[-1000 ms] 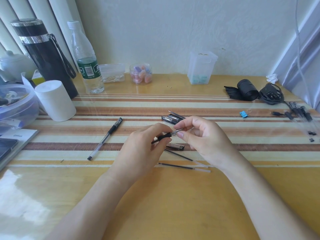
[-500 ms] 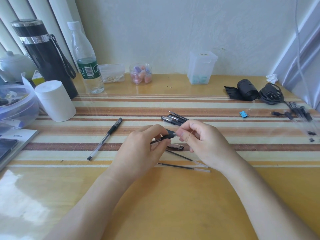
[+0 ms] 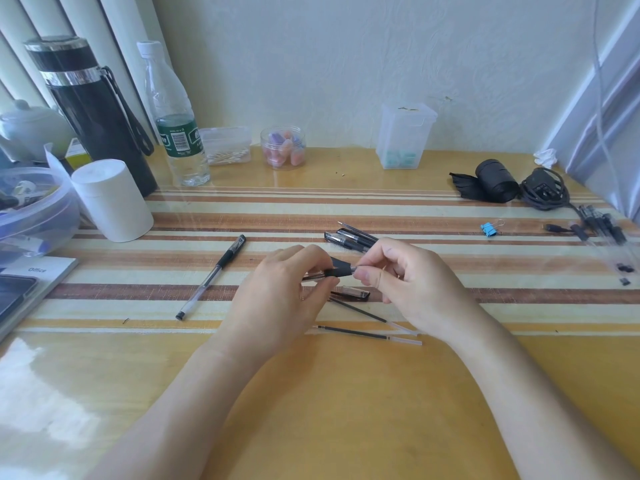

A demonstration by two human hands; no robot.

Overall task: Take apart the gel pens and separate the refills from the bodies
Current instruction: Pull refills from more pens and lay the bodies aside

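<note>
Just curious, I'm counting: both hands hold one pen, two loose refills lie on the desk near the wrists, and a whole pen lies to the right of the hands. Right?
Not quite. The head view shows the whole pen lying to the left of the hands, not the right. The rest holds: left hand and right hand share the held pen, with two refills nearby.

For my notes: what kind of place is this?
Probably a home or office desk against a wall: a thermos, a water bottle and a cotton swab box stand along it.

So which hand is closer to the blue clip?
The right hand. The blue clip lies up and to its right on the table, apart from it. The left hand is farther off, beyond the right hand.
</note>
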